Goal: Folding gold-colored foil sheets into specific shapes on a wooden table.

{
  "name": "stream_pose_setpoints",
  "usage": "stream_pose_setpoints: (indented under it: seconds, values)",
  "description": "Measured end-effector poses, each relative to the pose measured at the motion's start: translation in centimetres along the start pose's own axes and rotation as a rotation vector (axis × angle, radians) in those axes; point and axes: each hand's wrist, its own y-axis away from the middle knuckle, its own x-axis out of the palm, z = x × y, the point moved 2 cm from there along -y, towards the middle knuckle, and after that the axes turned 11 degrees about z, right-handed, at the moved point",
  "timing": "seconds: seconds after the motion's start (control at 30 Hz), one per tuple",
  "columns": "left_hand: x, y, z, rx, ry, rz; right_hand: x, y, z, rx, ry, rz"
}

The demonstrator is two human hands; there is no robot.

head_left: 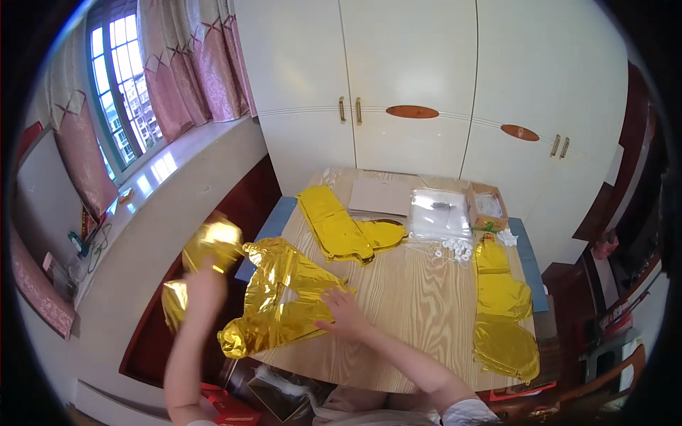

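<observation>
My left hand (206, 284), blurred by motion, is raised past the table's left edge. It grips a shiny gold foil balloon (217, 240), flat and uninflated, whose folds hang above and below the hand. Before me another gold foil balloon (273, 302) lies crumpled at the table's left edge, its rounded ends sticking out. Resting on its right side is my right hand (344, 314), fingers spread and holding nothing. Farther back lies a folded gold foil balloon (330, 224). One more flat foil balloon (501, 305) stretches along the table's right side.
The wooden table (412, 326) carries a grey-brown cardboard sheet (380, 197), clear plastic bags (437, 213), white ribbon rolls (455, 250) and an open cardboard box (486, 202) at its back. Blue seats (273, 227) flank it. White cabinets (412, 71) stand behind; a windowsill (170, 167) runs left.
</observation>
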Motion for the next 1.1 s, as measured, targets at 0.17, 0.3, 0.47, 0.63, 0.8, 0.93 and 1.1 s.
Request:
stream_pose_setpoints:
  seconds: [0.17,0.3,0.47,0.63,0.8,0.93,1.1]
  values:
    - [4.9,8.7,-15.5,0.495,0.008,0.454,0.1,3.4,2.7,0.155,-1.496,0.06]
    - [5.9,13.0,-20.6,0.761,0.466,0.69,-1.8,8.4,-1.3,0.503,-1.425,-0.12]
    - [0.8,10.6,-19.4,0.895,0.758,0.958,-7.7,14.2,-10.3,0.704,-1.435,-0.096]
    - [5.8,7.5,-21.2,0.95,0.74,0.643,-12.9,16.2,-19.1,0.614,-1.327,-0.022]
    - [10.8,10.7,-24.8,1.155,0.715,0.447,-13.4,14.1,-23.7,0.58,-1.056,0.082]
    - [12.8,11.8,-26.4,1.109,0.575,0.448,-14.4,12.8,-22.3,0.372,-0.827,0.106]
    - [14.5,10.8,-26.7,1.137,0.308,0.388,-17.5,14.2,-19.0,0.378,-0.373,0.066]
